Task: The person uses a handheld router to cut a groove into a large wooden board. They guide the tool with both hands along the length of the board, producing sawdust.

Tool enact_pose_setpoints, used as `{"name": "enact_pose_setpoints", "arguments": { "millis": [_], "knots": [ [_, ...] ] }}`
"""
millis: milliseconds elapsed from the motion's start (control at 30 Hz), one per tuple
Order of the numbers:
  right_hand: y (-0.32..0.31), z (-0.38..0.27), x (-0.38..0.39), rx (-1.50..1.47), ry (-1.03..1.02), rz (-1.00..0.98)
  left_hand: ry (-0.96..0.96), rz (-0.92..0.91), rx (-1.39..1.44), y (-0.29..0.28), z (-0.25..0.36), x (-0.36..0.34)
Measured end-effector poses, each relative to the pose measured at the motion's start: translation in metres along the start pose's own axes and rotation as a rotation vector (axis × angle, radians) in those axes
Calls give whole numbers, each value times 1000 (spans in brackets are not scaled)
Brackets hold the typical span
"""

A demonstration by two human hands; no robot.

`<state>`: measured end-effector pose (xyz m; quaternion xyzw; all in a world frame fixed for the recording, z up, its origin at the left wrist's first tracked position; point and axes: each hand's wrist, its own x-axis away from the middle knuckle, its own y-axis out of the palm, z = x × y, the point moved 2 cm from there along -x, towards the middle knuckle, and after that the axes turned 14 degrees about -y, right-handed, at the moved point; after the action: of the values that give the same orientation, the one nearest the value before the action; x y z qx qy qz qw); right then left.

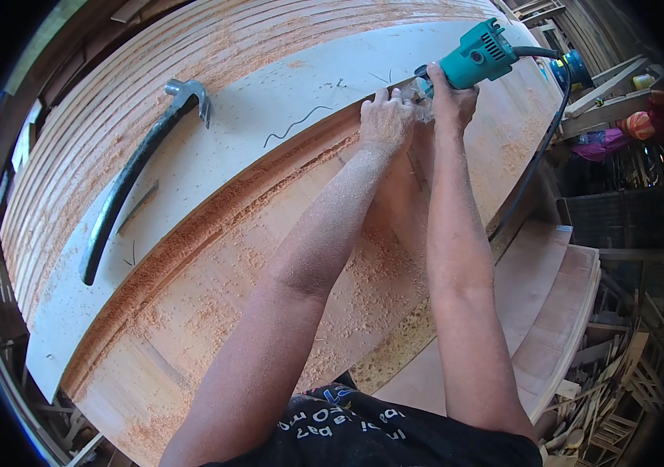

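A teal trim router [476, 58] with a clear base lies tilted at the curved edge of a white template board [293, 86]. Round its lower body is wrapped my right hand [452, 105], thumb up along the side. My left hand [388, 124], dusted with sawdust, has its fingers bent and close together at the clear base, beside the board's edge; the fingertips are partly hidden. Beneath lies a wide reddish-brown wooden panel [246, 303], with a sawdust-filled groove [215, 210] following the template. The router's cutter is out of sight.
On the template rests a claw hammer [141, 167] with a dark handle, near a thin pencil-like stick [137, 208] and bent nails. A black power cord [538, 159] runs down the right. Curved wooden panels [546, 327] stand lower right, beside piled scrap wood [612, 397]. Grooved wood [114, 93] spans the far left.
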<state>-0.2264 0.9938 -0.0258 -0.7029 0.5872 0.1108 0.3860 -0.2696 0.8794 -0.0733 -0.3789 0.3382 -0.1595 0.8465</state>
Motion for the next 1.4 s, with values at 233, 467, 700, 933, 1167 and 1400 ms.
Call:
{"name": "enact_pose_setpoints", "arguments": {
  "millis": [233,467,700,933,1167,1400],
  "knots": [
    [1,5,-4,-12,-35,-18,-8,7,-16,6,2,-2],
    [-1,7,-7,20,-25,-8,2,-14,-28,7,4,-5],
    [-1,12,-15,51,-6,-1,6,-7,-29,15,6,-11],
    [-9,4,-13,83,89,-40,18,0,5,17,10,-10],
    [-6,-4,-8,19,109,-45,74,72,-61,13,3,-9],
    [-9,0,-7,42,85,-33,97,36,-67,16,8,-8]
  ]
}}
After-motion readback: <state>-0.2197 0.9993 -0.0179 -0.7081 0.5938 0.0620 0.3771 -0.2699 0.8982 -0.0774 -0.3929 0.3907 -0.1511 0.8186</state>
